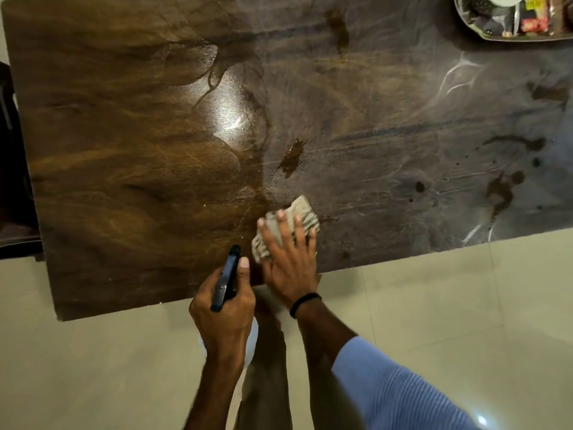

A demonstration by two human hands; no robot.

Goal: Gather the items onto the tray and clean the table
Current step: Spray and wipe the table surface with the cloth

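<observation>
Table point(124, 135), dark wood, is marked with wet patches toward 3 o'clock. A cloth point(286, 226) is pressed flat on it near the 6 o'clock edge by the right hand point(290, 259), fingers spread. A spray bottle point(226, 279) is clamped in the left hand point(224, 311). The tray point(496, 34) of items is seen at 1 o'clock.

The table point(124, 150) lies bare and open throughout, save the tray point(496, 35) at its far right corner.
</observation>
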